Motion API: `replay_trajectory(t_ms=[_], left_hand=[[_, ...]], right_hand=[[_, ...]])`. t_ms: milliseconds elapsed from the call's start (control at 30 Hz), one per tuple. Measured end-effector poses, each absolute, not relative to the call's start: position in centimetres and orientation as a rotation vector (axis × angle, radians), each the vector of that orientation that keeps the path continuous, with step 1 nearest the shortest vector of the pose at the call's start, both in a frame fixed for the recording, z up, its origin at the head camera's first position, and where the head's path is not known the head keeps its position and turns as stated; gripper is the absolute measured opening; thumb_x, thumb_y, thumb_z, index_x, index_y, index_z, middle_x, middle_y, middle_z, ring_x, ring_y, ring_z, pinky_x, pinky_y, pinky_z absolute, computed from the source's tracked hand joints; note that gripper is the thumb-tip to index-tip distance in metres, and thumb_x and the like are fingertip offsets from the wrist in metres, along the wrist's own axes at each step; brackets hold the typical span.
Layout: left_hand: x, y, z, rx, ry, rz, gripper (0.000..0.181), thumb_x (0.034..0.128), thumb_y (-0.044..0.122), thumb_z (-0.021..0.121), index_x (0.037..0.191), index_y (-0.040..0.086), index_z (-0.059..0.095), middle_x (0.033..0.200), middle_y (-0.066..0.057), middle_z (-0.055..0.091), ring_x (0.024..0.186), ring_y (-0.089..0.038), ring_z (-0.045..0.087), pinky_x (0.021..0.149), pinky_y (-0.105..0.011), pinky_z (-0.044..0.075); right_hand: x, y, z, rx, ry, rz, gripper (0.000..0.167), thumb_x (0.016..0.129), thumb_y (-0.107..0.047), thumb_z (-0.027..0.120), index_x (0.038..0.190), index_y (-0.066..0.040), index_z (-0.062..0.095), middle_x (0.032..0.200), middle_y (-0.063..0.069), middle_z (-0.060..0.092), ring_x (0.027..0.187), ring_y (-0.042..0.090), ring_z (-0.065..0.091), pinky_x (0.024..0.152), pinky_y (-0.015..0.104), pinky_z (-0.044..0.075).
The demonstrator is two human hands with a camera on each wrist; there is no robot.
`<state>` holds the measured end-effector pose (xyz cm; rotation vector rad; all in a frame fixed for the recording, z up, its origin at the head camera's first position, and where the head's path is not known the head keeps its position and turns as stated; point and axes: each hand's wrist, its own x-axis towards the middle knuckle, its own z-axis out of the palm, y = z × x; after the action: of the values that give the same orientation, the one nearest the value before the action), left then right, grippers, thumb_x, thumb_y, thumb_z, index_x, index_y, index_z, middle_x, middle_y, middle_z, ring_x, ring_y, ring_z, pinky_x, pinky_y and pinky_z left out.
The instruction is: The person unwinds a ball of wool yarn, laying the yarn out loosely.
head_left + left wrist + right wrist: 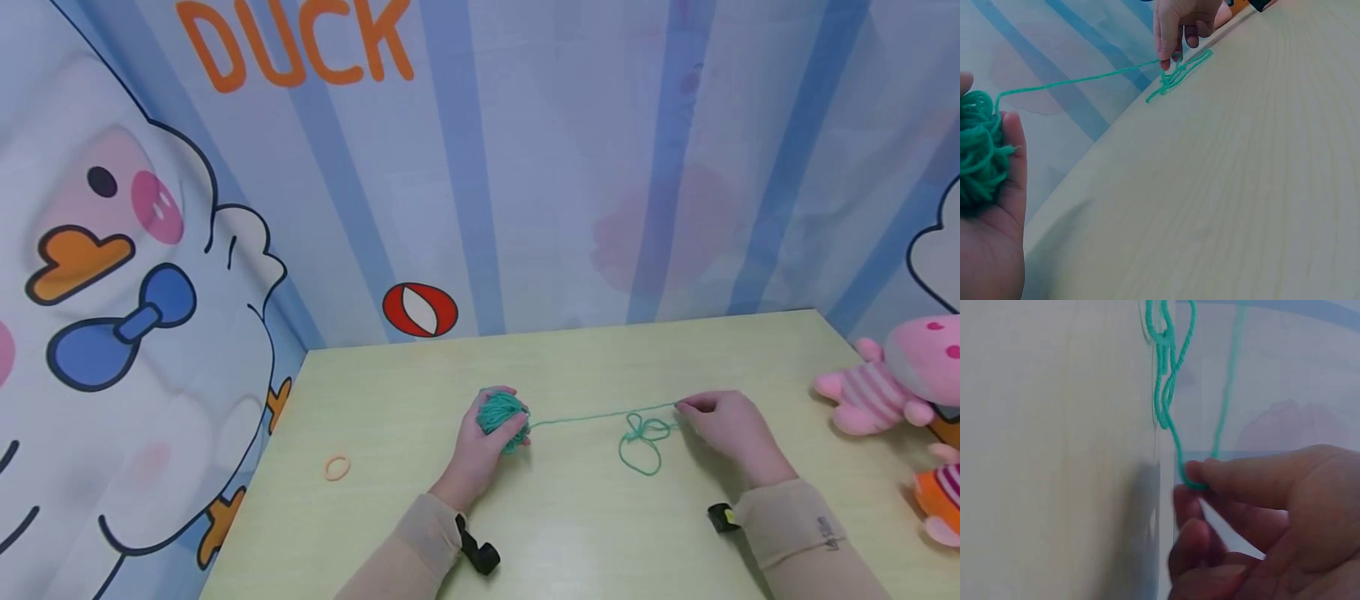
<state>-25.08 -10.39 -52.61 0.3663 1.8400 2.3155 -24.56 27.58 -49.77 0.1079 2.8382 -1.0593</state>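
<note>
A ball of green yarn [501, 414] is gripped in the left hand [480, 446], thumb across its near side. From the ball a strand [585, 417] runs nearly straight to the right hand [723, 425], which pinches it between thumb and index finger. Loose loops of yarn [647, 442] lie on the table below that strand, just left of the right hand. In the left wrist view the ball [982, 150] rests against the palm and fingers. The right wrist view shows the pinched yarn [1196, 485] bending at the fingertips.
A peach-coloured ring [337, 468] lies on the pale wooden table [390, 542] at the left. Pink striped plush toy [885, 387] and orange toy [941, 500] sit at the right edge. A printed cloth backdrop [540, 167] stands behind the table.
</note>
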Motion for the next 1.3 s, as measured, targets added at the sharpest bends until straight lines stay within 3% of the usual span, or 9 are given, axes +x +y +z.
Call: replay_trajectory(t_ms=[133,267,400,533,767,900,1133,1300], left_hand=[[-25.0,-10.3,-52.4,0.342,1.860,2.290,0.055,0.1079,0.012,0.071,0.153,-0.003,0.043,0.120,-0.001,0.068,0.092,-0.015,0.069,0.086,-0.028,0.066],[-25.0,-10.4,-52.5,0.344,1.892,2.236,0.059,0.1078,0.018,0.073,0.155,0.000,0.043,0.120,0.000,0.067,0.094,-0.016,0.072,0.088,-0.029,0.067],[-25.1,-10.6,-52.9,0.387,1.887,2.209,0.060,0.1079,0.022,0.073,0.154,-0.001,0.043,0.119,-0.001,0.067,0.095,-0.016,0.074,0.090,-0.030,0.067],[-25.0,-10.4,-52.9,0.411,1.884,2.199,0.057,0.1089,0.020,0.071,0.153,-0.002,0.044,0.120,-0.002,0.068,0.097,-0.016,0.074,0.091,-0.031,0.068],[-24.8,-10.1,-52.6,0.425,1.866,2.191,0.050,0.1090,0.016,0.070,0.151,0.002,0.047,0.123,-0.003,0.070,0.098,-0.017,0.075,0.092,-0.032,0.068],[-24.9,-10.0,-52.6,0.446,1.868,2.160,0.052,0.1085,0.014,0.071,0.152,0.000,0.046,0.124,-0.004,0.070,0.099,-0.018,0.077,0.094,-0.031,0.067],[-25.0,-10.1,-52.7,0.463,1.899,2.120,0.057,0.1085,0.016,0.071,0.155,-0.002,0.044,0.127,-0.005,0.070,0.099,-0.019,0.078,0.094,-0.033,0.068],[-25.0,-10.2,-52.8,0.472,1.935,2.115,0.056,0.1071,0.015,0.073,0.154,0.001,0.046,0.129,-0.007,0.071,0.097,-0.019,0.075,0.089,-0.030,0.068]], right_hand=[[-24.7,27.6,-49.9,0.050,2.843,-0.955,0.047,0.111,-0.034,0.062,0.137,0.004,0.072,0.140,0.034,0.069,0.127,0.053,0.065,0.104,0.066,0.055],[-24.4,26.2,-49.3,-0.001,2.882,-0.937,0.051,0.109,-0.032,0.064,0.144,0.006,0.064,0.137,0.034,0.067,0.123,0.053,0.065,0.102,0.066,0.055],[-23.7,22.7,-48.9,-0.177,2.938,-1.108,0.049,0.109,-0.029,0.068,0.147,0.001,0.064,0.140,0.029,0.066,0.102,0.038,0.069,0.087,0.048,0.061],[-22.6,18.4,-48.7,-0.406,2.844,-1.302,0.044,0.109,-0.028,0.072,0.147,-0.007,0.067,0.143,0.019,0.069,0.087,0.016,0.064,0.067,0.028,0.055],[-21.6,14.4,-49.3,-0.507,2.619,-1.404,0.052,0.110,-0.031,0.070,0.154,-0.005,0.061,0.149,0.014,0.071,0.096,0.011,0.072,0.070,0.024,0.058],[-21.5,13.4,-49.7,-0.488,2.588,-1.428,0.050,0.110,-0.030,0.070,0.151,-0.003,0.064,0.140,0.015,0.076,0.091,0.011,0.072,0.065,0.025,0.057],[-21.5,13.4,-49.8,-0.447,2.620,-1.407,0.023,0.109,-0.024,0.071,0.123,-0.009,0.081,0.105,0.004,0.082,0.078,0.012,0.066,0.061,0.025,0.054],[-21.7,14.6,-49.1,-0.372,2.669,-1.434,0.019,0.110,-0.022,0.069,0.121,-0.013,0.082,0.105,0.004,0.082,0.081,0.013,0.064,0.063,0.025,0.053]])
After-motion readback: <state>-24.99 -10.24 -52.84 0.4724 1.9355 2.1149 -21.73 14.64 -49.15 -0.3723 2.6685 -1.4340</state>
